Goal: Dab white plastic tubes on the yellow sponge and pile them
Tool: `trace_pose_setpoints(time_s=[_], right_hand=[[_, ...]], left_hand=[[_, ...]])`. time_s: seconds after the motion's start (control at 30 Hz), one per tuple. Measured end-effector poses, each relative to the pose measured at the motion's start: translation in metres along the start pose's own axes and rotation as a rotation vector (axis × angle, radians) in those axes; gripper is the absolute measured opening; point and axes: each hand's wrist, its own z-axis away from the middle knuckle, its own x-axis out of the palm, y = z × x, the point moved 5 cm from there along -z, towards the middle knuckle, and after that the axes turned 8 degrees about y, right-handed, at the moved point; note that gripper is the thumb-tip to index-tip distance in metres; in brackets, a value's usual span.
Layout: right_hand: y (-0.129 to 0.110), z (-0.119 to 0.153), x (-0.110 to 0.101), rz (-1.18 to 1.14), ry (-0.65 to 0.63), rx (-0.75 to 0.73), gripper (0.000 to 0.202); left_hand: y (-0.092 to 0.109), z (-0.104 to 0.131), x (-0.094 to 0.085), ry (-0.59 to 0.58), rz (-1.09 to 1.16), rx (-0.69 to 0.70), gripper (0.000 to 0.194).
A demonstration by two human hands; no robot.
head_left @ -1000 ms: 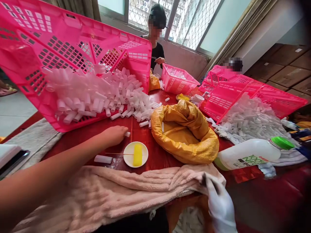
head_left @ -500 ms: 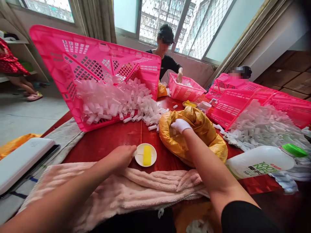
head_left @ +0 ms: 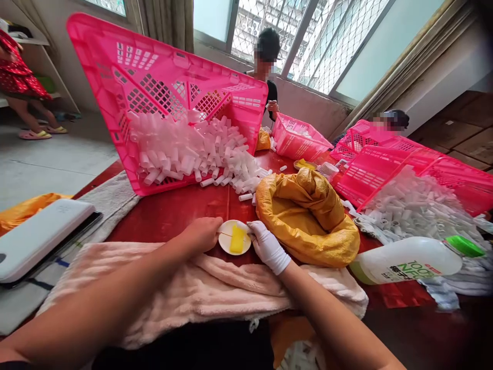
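Yellow marked the middle of the work: a smooth, oblong yellow block (head_left: 236,239) lay on a shallow white plate (head_left: 224,243), near and centre on the glossy red table (head_left: 154,216). A thin stick (head_left: 225,235) crossed the plate from its left side.

The bare left hand (head_left: 202,234) was curled at the plate's left edge, by the stick's end; I cannot tell whether its fingers gripped the stick or only hid it. The gloved right hand (head_left: 267,246) met the plate's right rim with fingertips drawn towards it, and what they pinched, if anything, was too small to tell.

The stick looked light, stiff and easy to snap, best taken by its outer end with a gentle pinch. The block seemed soft, perhaps spongy, better held by its edges. The plate, probably light, could slide on that slick surface.

Far left, short hollow tubes (head_left: 185,156), cloudy and smooth, spilled from a tilted pink basket (head_left: 96,67) of perforated plastic. Right of the plate sat a crinkled orange bag (head_left: 319,246), its mouth rolled into a thick ring. Nearest lay a plush, ribbed pink towel (head_left: 215,293).
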Motion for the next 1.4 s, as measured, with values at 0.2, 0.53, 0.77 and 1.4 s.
trace_pose_setpoints(time_s=[0.2, 0.53, 0.77, 1.4], right_hand=[[-0.013, 0.006, -0.015, 0.023, -0.119, -0.189, 0.029], [-0.027, 0.012, -0.023, 0.056, -0.122, -0.243, 0.034], [-0.043, 0.019, -0.016, 0.103, -0.266, -0.384, 0.028], [-0.048, -0.023, -0.025, -0.92, 0.268, 0.537, 0.019]], left_hand=[[0.0, -0.002, 0.001, -0.012, 0.006, 0.001, 0.017], [0.0, -0.002, 0.002, 0.027, 0.007, 0.036, 0.018], [-0.005, -0.004, 0.003, 0.005, 0.017, -0.062, 0.022], [0.043, 0.021, -0.011, 0.07, 0.088, 0.146, 0.025]])
